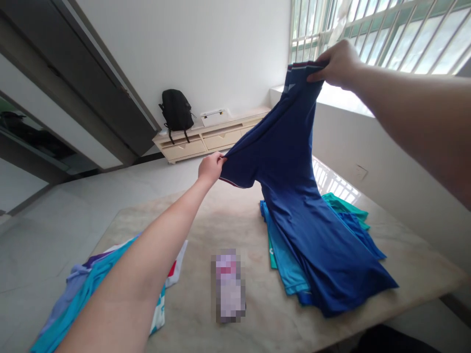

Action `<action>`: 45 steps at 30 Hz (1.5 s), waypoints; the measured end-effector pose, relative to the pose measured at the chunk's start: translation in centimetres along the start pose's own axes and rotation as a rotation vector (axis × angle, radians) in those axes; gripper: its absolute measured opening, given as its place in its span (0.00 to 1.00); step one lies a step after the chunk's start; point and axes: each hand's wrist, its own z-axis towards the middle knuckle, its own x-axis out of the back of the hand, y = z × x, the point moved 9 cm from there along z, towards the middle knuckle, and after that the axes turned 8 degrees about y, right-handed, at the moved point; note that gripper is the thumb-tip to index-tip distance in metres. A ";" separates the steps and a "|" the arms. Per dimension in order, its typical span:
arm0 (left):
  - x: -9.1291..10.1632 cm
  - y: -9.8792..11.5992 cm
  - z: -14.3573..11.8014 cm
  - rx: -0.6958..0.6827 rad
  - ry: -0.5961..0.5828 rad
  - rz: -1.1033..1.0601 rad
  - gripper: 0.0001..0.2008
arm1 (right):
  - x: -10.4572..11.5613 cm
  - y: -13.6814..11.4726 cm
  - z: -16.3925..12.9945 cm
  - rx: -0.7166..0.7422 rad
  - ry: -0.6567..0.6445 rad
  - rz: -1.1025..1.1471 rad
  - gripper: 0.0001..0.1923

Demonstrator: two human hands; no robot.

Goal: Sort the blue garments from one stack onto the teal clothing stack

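A navy blue T-shirt (290, 166) is stretched between my two hands. My left hand (211, 167) is closed on a sleeve end, beside a hem with thin red and white trim. Higher up at the right, my right hand (340, 64) pinches the shirt's gathered top edge, which has similar trim. The shirt's body slopes down, and its lower part lies over a pile of blue and green clothes (285, 262) on the table (191, 225). That pile is partly hidden beneath it.
More clothes (90, 279) in turquoise, lilac and white lie at the table's left, partly behind my left arm. A pixelated oblong object (230, 287) lies at the front middle. Beyond stands a low cabinet (204, 139) with a black backpack (176, 110); a barred window (386, 39) is at the right.
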 end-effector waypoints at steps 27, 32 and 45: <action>-2.8 5.3 -27.9 -0.339 -0.438 0.188 0.12 | -1.2 9.0 -54.4 0.379 -0.631 -0.216 0.22; -2.1 4.7 -25.6 -0.136 -0.380 0.209 0.14 | -1.7 8.0 -52.5 0.242 -0.615 -0.235 0.22; -10.6 23.7 -21.7 -0.535 -0.392 0.077 0.11 | -12.8 8.5 -50.0 0.042 -0.552 -0.072 0.31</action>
